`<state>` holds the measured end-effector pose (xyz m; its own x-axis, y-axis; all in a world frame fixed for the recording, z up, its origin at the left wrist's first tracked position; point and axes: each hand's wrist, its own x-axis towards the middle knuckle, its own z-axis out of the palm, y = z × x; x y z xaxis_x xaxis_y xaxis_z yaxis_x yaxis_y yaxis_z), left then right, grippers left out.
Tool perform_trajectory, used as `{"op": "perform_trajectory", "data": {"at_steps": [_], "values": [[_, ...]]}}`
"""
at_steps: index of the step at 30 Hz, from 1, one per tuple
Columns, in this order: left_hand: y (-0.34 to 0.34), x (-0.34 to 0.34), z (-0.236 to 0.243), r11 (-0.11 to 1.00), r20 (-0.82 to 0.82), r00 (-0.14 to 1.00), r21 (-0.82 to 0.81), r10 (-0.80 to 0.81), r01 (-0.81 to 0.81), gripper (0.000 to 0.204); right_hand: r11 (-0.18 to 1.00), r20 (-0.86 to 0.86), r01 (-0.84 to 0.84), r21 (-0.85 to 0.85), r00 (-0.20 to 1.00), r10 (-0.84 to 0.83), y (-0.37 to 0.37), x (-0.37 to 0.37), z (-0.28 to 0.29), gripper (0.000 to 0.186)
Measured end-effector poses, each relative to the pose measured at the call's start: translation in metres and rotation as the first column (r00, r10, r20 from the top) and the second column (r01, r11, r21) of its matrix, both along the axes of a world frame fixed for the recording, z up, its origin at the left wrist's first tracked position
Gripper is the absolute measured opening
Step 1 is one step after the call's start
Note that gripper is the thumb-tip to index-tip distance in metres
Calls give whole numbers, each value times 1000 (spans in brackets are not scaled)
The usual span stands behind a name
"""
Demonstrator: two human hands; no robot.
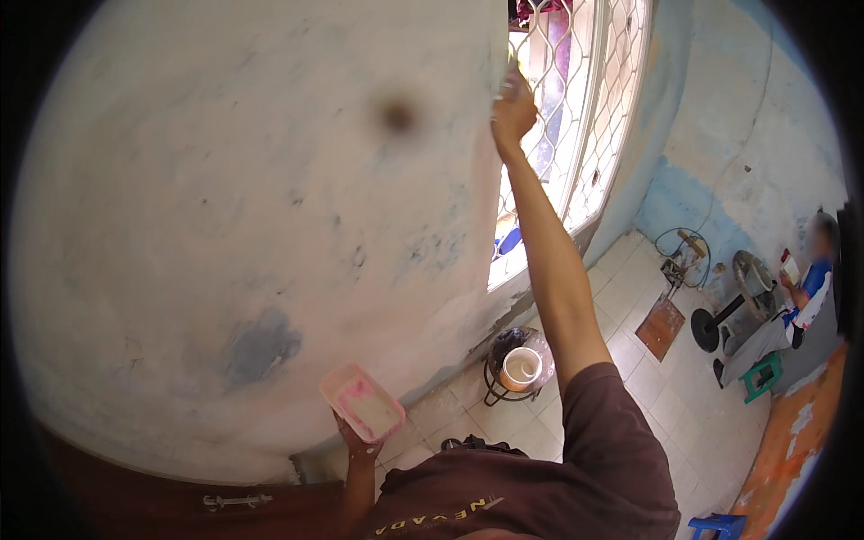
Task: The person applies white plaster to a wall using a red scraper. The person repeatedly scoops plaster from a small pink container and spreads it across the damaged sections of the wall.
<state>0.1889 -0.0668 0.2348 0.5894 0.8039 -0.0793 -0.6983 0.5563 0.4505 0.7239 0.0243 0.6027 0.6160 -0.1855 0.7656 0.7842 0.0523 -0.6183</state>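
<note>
My left hand (357,439) grips a pink plastic tub (335,385) from below, at the lower middle of the view. Whitish paint or filler lies inside it, with pink showing through. My right arm is stretched far up, and my right hand (514,115) is closed at the edge of the wall (270,162) beside the window. Something small seems to stick out at its fingers, too blurred to name. Patchy off-white covers the wall, with grey-blue spots, one large patch low down.
A white metal grille (576,99) covers the window. Below it, a white bucket (521,369) stands on a dark round stand on the tiled floor (648,396). At the right are a pedestal fan (708,329), a green stool (763,378), a blue stool (717,525) and a seated person (814,279).
</note>
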Motion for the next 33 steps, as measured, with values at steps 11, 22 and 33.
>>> {"op": "perform_trajectory", "data": {"at_steps": [11,22,33], "values": [[-42,-9,72,867,-337,899,491,280,-86,57,634,398,-564,-529,495,773,-17,-262,-48,45],[-15,-58,-14,977,68,976,-76,205,-200,64,995,80,54,-87,996,-47,34,-30,43,49],[-10,-48,6,998,43,999,-64,32,-29,59,893,71,-444,78,895,440,-37,-73,25,25]]}}
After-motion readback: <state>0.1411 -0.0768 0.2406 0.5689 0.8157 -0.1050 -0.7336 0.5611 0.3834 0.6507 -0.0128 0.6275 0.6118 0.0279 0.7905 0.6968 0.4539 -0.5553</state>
